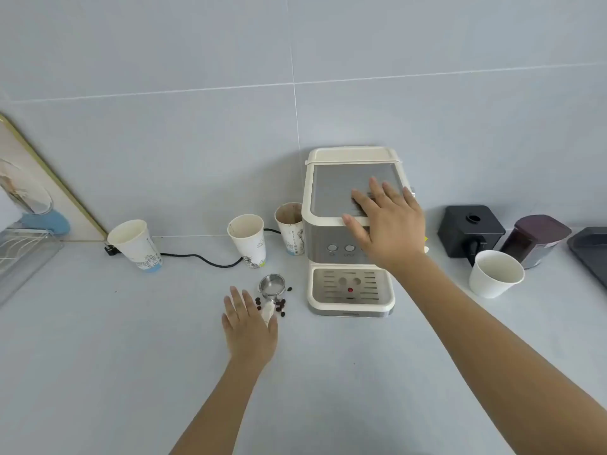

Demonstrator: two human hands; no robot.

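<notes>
A: Now, we are logging hand positions. We are laying the right hand (384,224) flat on the top plate of the espresso machine (331,188), fingers straight and spread, gripping nothing.

B: Noted. We are hovering the left hand (248,326) over the cream handle of the portafilter (271,286), fingers straight and close together, not closed on it. Whether they are touching the handle, we cannot tell.

A: The portafilter is lying on the table (131,356), just left of the machine's drip tray (349,287), with its basket pointing away from us and coffee beans (281,306) lying loose around it.

B: We are judging the step as picking it up for locking in. For a clean pick, we are suggesting wrapping the fingers fully round the handle from above, thumb underneath, and lifting level so the basket isn't tipping.

A: We are also advising pressing down on the machine with the right hand, so the body isn't sliding during the twist. For the beans near the handle, we are advising lifting straight up, not dragging through them.
</notes>
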